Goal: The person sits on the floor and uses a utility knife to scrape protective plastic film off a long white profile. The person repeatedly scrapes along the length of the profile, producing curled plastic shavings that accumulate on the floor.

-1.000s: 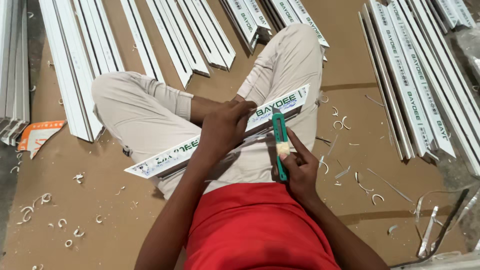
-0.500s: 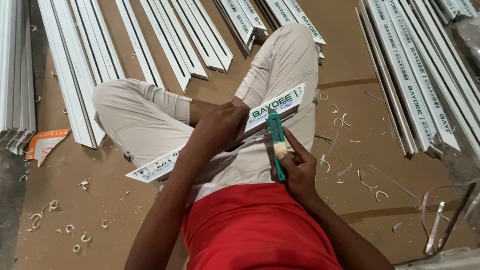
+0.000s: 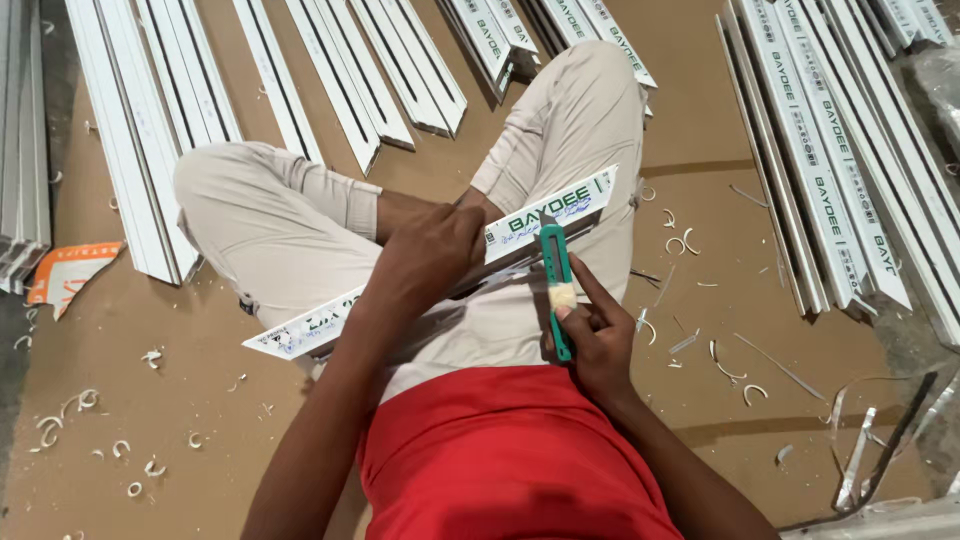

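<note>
I sit cross-legged in beige trousers and a red shirt. A short white plastic channel strip (image 3: 310, 328) with green print lies across my lap, slanting up to the right. My left hand (image 3: 432, 258) clamps down on its middle. My right hand (image 3: 598, 338) grips a green utility knife (image 3: 556, 280), blade pointing away from me and touching the strip's near edge just right of my left hand.
Long white channel strips (image 3: 330, 80) lie in rows on the brown floor ahead and a second batch (image 3: 850, 170) to the right. White curled shavings (image 3: 70, 410) litter the floor on both sides. An orange-and-white paper scrap (image 3: 70, 272) lies at the left.
The view has shifted slightly; the strip and both hands keep nearly the same pose, with the knife staying against the strip's edge.
</note>
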